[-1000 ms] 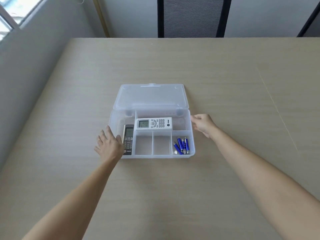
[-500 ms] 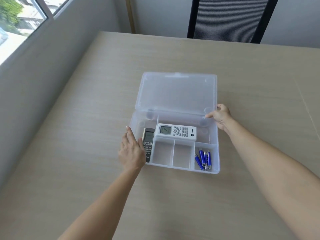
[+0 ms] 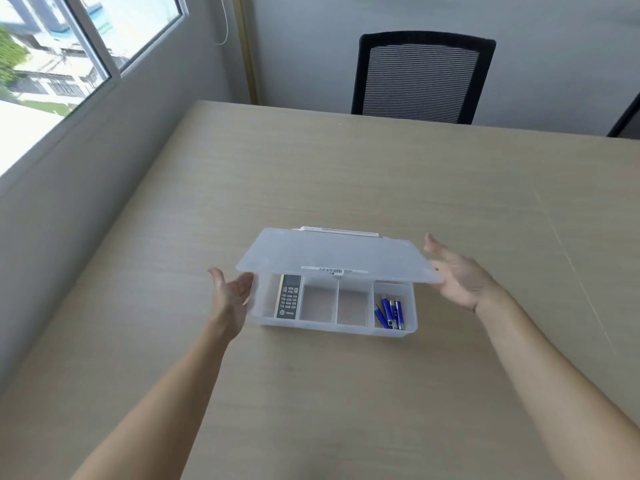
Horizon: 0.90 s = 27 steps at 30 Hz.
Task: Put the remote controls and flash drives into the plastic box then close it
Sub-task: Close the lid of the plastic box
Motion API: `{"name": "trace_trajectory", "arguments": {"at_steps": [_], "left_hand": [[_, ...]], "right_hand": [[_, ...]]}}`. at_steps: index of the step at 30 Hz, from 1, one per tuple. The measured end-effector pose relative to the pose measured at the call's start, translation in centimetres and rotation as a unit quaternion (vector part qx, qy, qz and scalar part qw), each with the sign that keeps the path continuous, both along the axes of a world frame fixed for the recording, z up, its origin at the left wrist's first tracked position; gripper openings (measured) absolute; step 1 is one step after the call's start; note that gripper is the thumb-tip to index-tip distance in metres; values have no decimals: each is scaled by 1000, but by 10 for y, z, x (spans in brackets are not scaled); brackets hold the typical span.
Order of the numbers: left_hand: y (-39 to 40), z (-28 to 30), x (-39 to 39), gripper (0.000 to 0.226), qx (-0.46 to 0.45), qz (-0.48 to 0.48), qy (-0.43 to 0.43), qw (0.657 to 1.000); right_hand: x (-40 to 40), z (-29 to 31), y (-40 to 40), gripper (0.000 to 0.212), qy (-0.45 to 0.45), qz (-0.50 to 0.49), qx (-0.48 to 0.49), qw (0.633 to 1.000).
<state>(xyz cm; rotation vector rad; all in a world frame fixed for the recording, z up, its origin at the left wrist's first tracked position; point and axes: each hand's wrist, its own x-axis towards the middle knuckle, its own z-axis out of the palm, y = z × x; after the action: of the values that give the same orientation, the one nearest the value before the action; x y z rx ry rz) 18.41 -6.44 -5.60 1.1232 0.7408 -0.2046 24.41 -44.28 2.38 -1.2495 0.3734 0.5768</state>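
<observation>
A clear plastic box (image 3: 332,329) sits mid-table, its frosted lid (image 3: 332,254) tilted halfway down over the back compartments. In the left front compartment lies a grey remote (image 3: 288,299). Several blue flash drives (image 3: 389,313) fill the right front one. The lid hides the white remote. My left hand (image 3: 230,296) is beside the box's left end, fingers spread and touching the lid's left corner. My right hand (image 3: 460,278) is at the lid's right edge, palm inward and fingers apart, gripping nothing.
The box rests on a light wooden table (image 3: 346,393). A black mesh chair (image 3: 420,77) stands behind the far edge. A grey wall with a window (image 3: 69,46) runs along the left side.
The lid has swung from lying flat open behind the box to halfway down over it. Both hands moved to the lid's ends. The camera has tilted up.
</observation>
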Motion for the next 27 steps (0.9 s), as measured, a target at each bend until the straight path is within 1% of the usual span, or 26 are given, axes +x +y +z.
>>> {"name": "trace_trajectory", "arguments": {"at_steps": [1, 2, 3, 4, 5, 6, 7, 8, 10, 11, 12, 14, 16, 21, 27], "left_hand": [[5, 3, -3, 100, -23, -12, -10, 1000], [7, 7, -7, 98, -28, -30, -17, 999], [7, 10, -9, 91, -16, -56, -27, 998], [4, 14, -13, 78, 6, -94, -35, 995], [-1, 19, -18, 62, 40, -130, -40, 990], [-6, 20, -21, 46, 99, -148, -34, 983], [-10, 19, -24, 37, 162, -156, -32, 974], [-14, 16, -25, 47, 220, -163, -28, 962], [-25, 12, -29, 76, 311, -198, -12, 930], [-29, 10, -30, 87, 356, -216, -4, 909], [-32, 8, -31, 97, 388, -229, 5, 893], [-36, 6, -32, 111, 411, -236, 16, 881], [-36, 3, -33, 120, 421, -244, 22, 873], [-35, -5, -31, 126, 457, -254, 15, 853], [-33, -12, -29, 129, 504, -289, 34, 813]], "right_hand": [[-12, -10, 3, 87, -1, -3, -40, 999], [-23, -17, 9, 87, -14, 0, -97, 995], [-33, -22, 16, 82, -38, 20, -156, 987], [-41, -27, 21, 73, -65, 49, -200, 976], [-48, -34, 26, 68, -84, 75, -236, 965], [-53, -42, 29, 69, -86, 92, -263, 957], [-58, -49, 31, 77, -78, 99, -285, 950], [-62, -54, 33, 90, -63, 107, -310, 943], [-68, -62, 41, 119, -35, 135, -371, 918], [-70, -66, 45, 129, -27, 143, -402, 904], [-73, -67, 49, 135, -22, 142, -428, 892], [-74, -67, 57, 140, -16, 130, -457, 880], [-75, -69, 63, 143, -8, 122, -470, 874], [-75, -78, 66, 145, -7, 102, -497, 862], [-76, -84, 66, 145, 1, 108, -511, 853]]}}
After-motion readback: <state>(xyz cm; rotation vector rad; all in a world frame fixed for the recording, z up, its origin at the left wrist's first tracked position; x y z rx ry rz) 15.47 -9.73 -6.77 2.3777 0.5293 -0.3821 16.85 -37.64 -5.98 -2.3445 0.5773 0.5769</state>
